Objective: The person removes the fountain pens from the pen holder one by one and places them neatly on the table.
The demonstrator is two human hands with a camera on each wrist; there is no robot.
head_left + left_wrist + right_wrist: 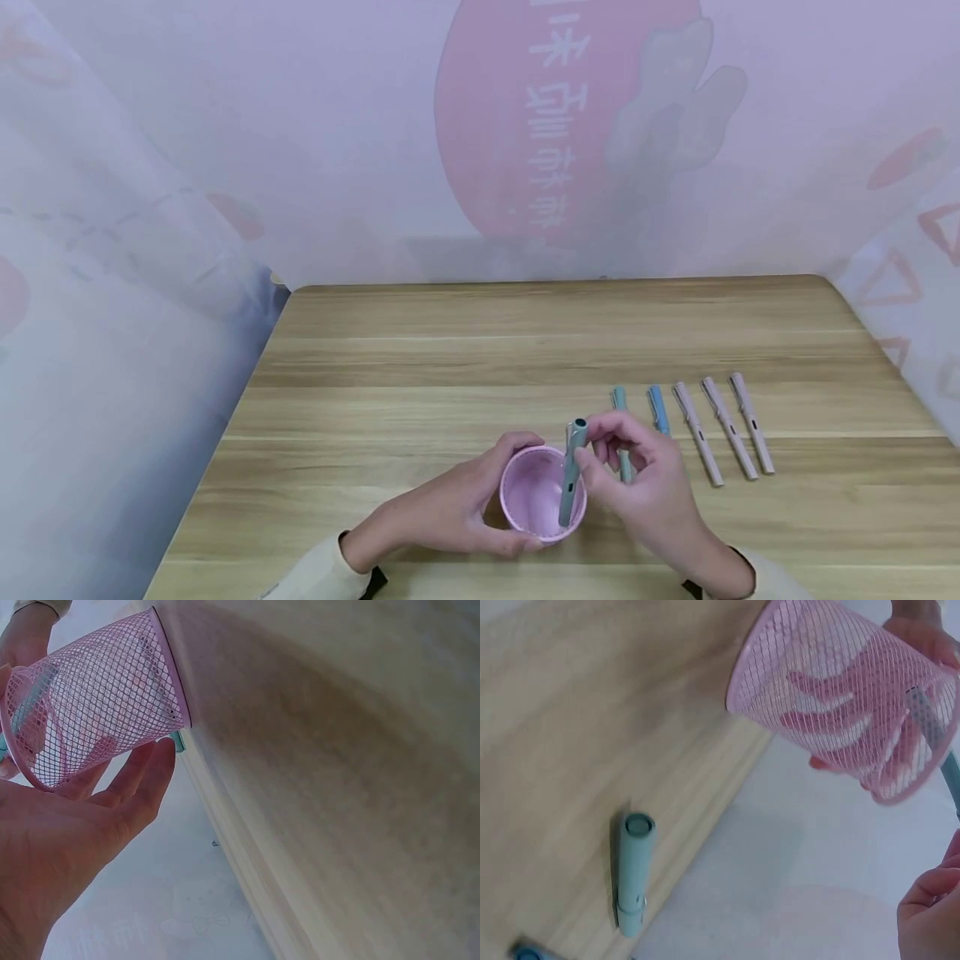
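Lower centre of frame: left hand [442, 512] wraps its fingers round the pink mesh cup [534, 493] on the table [450, 367]; right hand [637, 479] pinches a teal pen [572, 471] standing inside.

One pink wire-mesh cup [534, 498] stands on the wooden table. Six slim plastic pens: two teal [571, 482], one blue [657, 406], three pale pink [697, 433].

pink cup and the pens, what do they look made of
The cup looks like metal wire mesh with a matte pink coating: open diamond lattice, fingers visible through it, a solid rim. It could be plastic mesh; the look leaves that open. The pens look like matte pastel plastic: smooth, evenly coloured barrels with small clips. The table shows a wood-grain surface, possibly laminate.
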